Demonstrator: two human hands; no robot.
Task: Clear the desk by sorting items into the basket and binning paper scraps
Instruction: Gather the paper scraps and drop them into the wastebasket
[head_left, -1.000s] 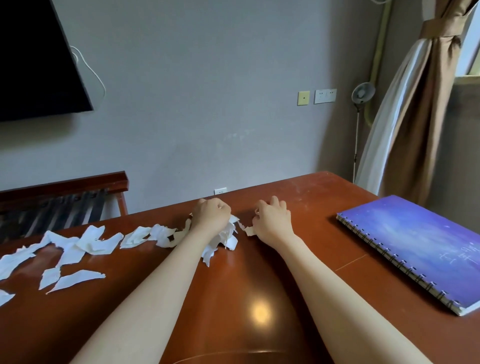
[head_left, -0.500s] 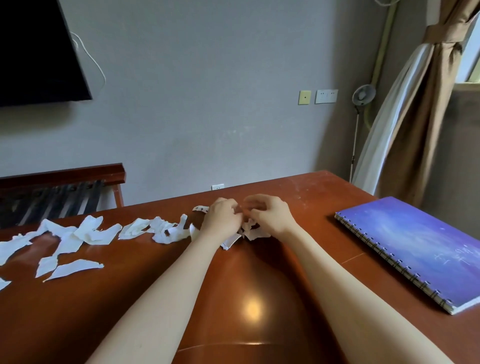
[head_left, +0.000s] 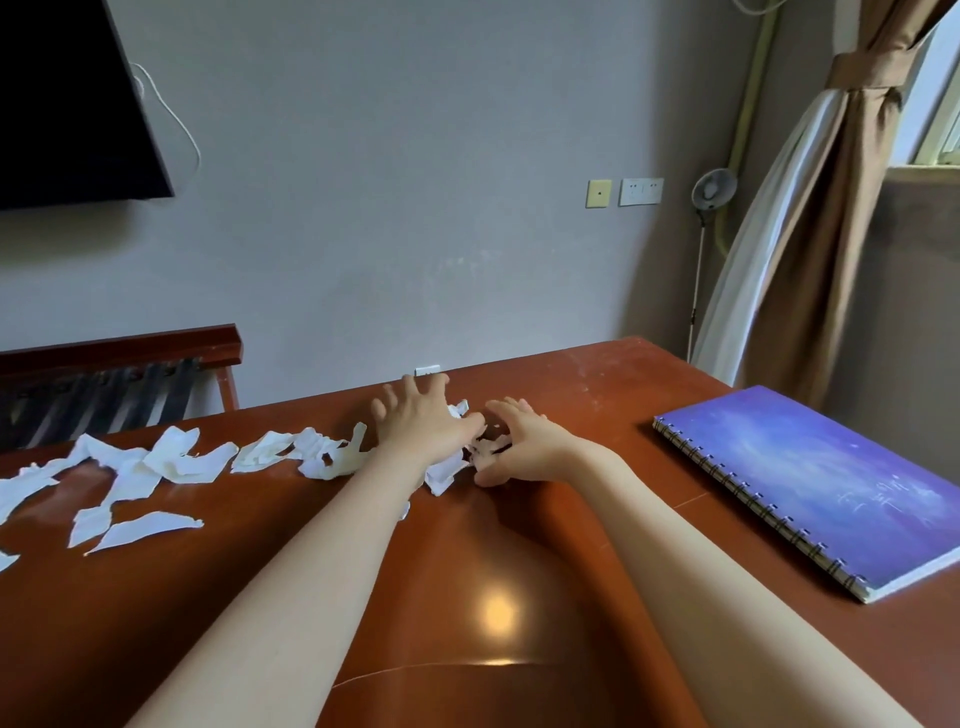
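Observation:
Torn white paper scraps (head_left: 171, 462) lie in a ragged row across the left and middle of the brown desk (head_left: 498, 613). My left hand (head_left: 421, 423) lies over a small heap of scraps (head_left: 447, 470) near the far edge, its fingers spread and straight. My right hand (head_left: 524, 444) is beside it on the right, fingers bent against the same heap, thumb low near the desk. Part of the heap is hidden under both hands. No basket or bin shows.
A blue-purple spiral notebook (head_left: 826, 483) lies on the right side of the desk. A dark wooden rack (head_left: 114, 384) stands behind the desk at left. A curtain (head_left: 810, 249) and a standing fan (head_left: 712, 192) fill the right corner.
My left hand went from a fist holding scraps to spread fingers over the heap. My right hand moved in toward the left one and now cups the heap's right side.

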